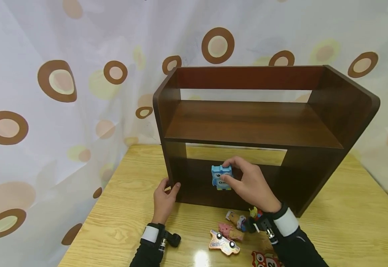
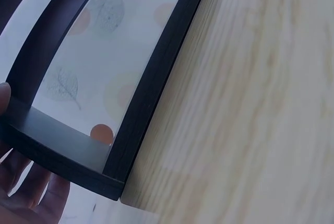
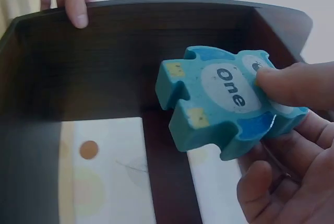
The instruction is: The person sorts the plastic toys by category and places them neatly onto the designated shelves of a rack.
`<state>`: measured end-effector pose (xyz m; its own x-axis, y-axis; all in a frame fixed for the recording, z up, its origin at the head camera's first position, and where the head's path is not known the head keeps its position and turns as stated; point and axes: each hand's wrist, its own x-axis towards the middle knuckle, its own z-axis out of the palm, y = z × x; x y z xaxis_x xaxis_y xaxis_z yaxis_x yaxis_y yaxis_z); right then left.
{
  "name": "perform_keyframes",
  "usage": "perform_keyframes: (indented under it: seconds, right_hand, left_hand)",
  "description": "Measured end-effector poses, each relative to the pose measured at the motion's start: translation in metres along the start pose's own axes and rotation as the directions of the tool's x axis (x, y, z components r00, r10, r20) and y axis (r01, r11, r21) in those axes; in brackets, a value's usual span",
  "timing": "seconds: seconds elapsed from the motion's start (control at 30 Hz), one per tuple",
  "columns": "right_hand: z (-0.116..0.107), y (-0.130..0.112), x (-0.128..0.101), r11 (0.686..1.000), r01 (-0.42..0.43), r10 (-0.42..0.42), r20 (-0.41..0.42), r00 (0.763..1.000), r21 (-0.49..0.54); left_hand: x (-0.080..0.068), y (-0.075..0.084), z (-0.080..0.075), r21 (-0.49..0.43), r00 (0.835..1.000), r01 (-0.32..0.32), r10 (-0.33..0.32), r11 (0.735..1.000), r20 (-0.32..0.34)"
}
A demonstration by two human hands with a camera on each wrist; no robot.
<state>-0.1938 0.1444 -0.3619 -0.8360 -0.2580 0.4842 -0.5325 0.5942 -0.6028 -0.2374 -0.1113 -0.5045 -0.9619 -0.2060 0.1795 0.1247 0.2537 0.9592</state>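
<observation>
A blue owl-shaped block (image 1: pixel 218 178) marked "One" is pinched between the thumb and fingers of my right hand (image 1: pixel 252 185). It is held in front of the lower compartment of a dark brown wooden shelf (image 1: pixel 254 118). In the right wrist view, the owl block (image 3: pixel 209 98) is tilted, its feet pointing away from the hand. My left hand (image 1: pixel 164 202) grips the lower left side panel of the shelf. The left wrist view has fingers (image 2: pixel 49 198) on the panel's outer face, with a thumb tip at the left edge.
In front of the shelf lie a car-shaped block (image 1: pixel 223 244), a pink animal figure (image 1: pixel 225 230), a brown figure (image 1: pixel 233 217) and a red owl block (image 1: pixel 260 259), partly behind my right forearm. A patterned cloth (image 1: pixel 90 44) hangs behind the wooden table (image 1: pixel 120 207).
</observation>
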Motion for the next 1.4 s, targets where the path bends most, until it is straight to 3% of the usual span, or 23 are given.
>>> perform_keyframes:
  seconds: [0.2, 0.53, 0.67, 0.87, 1.17, 1.4]
  right_hand:
    - [0.021, 0.009, 0.004, 0.998, -0.055, 0.055, 0.037, 0.998, 0.011]
    - [0.060, 0.027, 0.013, 0.988, -0.149, 0.145, 0.106, 0.984, 0.033]
    - [0.078, 0.033, 0.015, 0.983, -0.182, 0.178, 0.127, 0.976, 0.024]
    - [0.099, 0.036, 0.021, 0.983, -0.185, 0.183, 0.136, 0.974, 0.006]
    - [0.120, 0.042, 0.030, 0.967, -0.252, 0.246, 0.132, 0.960, 0.032]
    - [0.130, 0.049, 0.026, 0.967, -0.253, 0.249, 0.128, 0.960, 0.015]
  left_hand:
    - [-0.004, -0.005, 0.003, -0.010, 1.000, 0.021, -0.021, 1.000, 0.020]
    - [-0.003, -0.007, -0.003, -0.054, 0.998, -0.050, 0.052, 0.997, 0.045]
    - [-0.005, -0.008, -0.005, -0.076, 0.995, -0.058, 0.063, 0.995, 0.071]
    - [-0.006, -0.003, -0.003, -0.077, 0.997, -0.050, 0.054, 0.996, 0.057]
    - [-0.008, 0.000, 0.004, -0.074, 0.997, -0.044, 0.049, 0.996, 0.065]
    - [-0.011, -0.002, 0.010, -0.097, 0.994, -0.062, 0.070, 0.993, 0.086]
